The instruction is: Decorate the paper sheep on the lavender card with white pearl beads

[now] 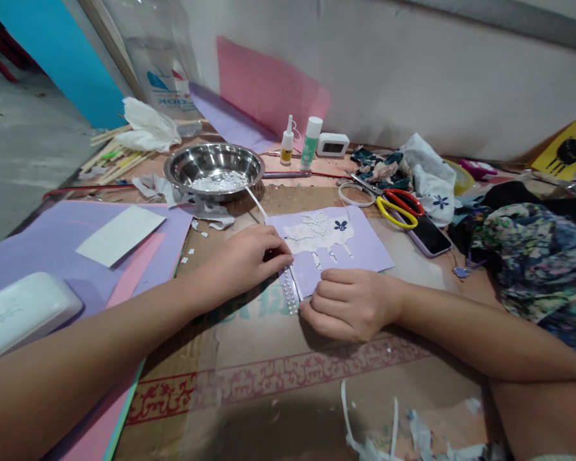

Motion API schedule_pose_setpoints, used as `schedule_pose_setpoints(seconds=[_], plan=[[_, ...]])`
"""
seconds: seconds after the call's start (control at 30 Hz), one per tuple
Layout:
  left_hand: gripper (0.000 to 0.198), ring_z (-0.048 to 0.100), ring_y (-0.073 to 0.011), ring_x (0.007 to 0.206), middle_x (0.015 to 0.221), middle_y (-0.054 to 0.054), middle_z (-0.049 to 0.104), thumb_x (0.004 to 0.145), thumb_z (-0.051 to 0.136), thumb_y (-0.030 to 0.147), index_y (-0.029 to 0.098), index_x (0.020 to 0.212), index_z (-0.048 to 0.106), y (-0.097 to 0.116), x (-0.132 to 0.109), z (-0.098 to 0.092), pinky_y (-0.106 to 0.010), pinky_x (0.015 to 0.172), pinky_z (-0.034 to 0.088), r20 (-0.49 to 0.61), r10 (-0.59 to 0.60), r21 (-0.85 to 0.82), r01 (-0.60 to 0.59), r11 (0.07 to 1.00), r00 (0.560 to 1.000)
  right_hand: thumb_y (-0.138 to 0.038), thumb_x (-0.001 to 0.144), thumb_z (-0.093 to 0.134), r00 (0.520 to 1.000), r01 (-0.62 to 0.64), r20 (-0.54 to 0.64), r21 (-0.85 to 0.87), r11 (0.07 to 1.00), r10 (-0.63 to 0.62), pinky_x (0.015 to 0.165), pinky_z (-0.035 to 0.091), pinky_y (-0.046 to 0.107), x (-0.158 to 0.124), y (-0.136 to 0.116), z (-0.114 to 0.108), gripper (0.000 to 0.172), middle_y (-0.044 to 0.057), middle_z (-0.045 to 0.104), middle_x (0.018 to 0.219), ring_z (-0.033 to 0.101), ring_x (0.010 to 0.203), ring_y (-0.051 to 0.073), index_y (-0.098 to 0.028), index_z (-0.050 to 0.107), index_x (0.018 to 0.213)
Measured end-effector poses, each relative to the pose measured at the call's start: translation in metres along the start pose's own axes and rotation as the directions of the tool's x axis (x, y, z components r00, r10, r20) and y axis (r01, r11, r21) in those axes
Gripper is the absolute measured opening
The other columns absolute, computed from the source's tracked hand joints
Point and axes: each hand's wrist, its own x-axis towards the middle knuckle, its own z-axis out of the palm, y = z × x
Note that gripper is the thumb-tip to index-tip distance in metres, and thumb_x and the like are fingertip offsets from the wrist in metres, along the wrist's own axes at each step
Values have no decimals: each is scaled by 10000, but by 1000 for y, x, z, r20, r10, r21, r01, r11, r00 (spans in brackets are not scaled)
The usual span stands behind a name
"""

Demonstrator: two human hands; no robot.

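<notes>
A lilac card (365, 246) with a white sheep shape, pearl beads and a small blue flower lies on brown cardboard (288, 358). My left hand (247, 259) rests at the card's left edge, fingers curled and pinching a strip of small pearl beads (290, 291) that runs along that edge. My right hand (348, 304) is closed in a loose fist at the card's near left corner, its fingertips pressing the lower end of the same strip.
A steel bowl (214, 168) of white bits stands behind the card. Two glue bottles (300, 142), a small clock (333, 145), yellow-and-red scissors (398, 206), a phone (429, 235) and cloth lie around. Lilac and pink paper sheets (52, 246) and a white case (22, 310) lie left.
</notes>
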Motion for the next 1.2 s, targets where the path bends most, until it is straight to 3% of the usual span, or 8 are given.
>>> schedule_pose_setpoints(seconds=[0.4, 0.8, 0.93, 1.2], plan=[[186, 604, -189, 826, 867, -36, 696, 891, 616, 330, 180, 846, 717, -7, 1, 8, -325, 813, 428, -32, 47, 21, -46, 999, 998, -143, 957, 514, 996, -69, 72, 131, 989, 60, 581, 364, 298, -2, 0, 4, 219, -4, 549, 612, 488, 563, 148, -141, 643, 780], [138, 609, -181, 798, 840, -26, 722, 861, 647, 287, 178, 818, 720, -2, 4, 6, -305, 765, 412, -22, -10, -3, 10, 1000, 1000, -125, 999, 443, 979, -148, 168, 210, 966, 113, 630, 369, 305, -3, -1, 4, 286, 0, 563, 646, 481, 607, 155, -149, 644, 796], [111, 609, -180, 795, 848, -25, 726, 850, 647, 259, 175, 819, 713, 1, 5, 5, -304, 764, 412, -8, -21, 3, 21, 1000, 1000, -151, 1027, 423, 961, -221, 218, 249, 943, 168, 639, 363, 300, -4, 0, 5, 283, 1, 577, 668, 479, 622, 152, -151, 649, 855], [129, 608, -184, 799, 852, -28, 726, 848, 622, 280, 185, 826, 707, -1, 5, 6, -307, 767, 416, -6, -12, 11, 12, 1000, 1000, -293, 1038, 492, 960, -253, 193, 296, 921, 202, 617, 369, 288, -6, 2, 6, 273, -1, 610, 650, 515, 608, 141, -152, 655, 872]])
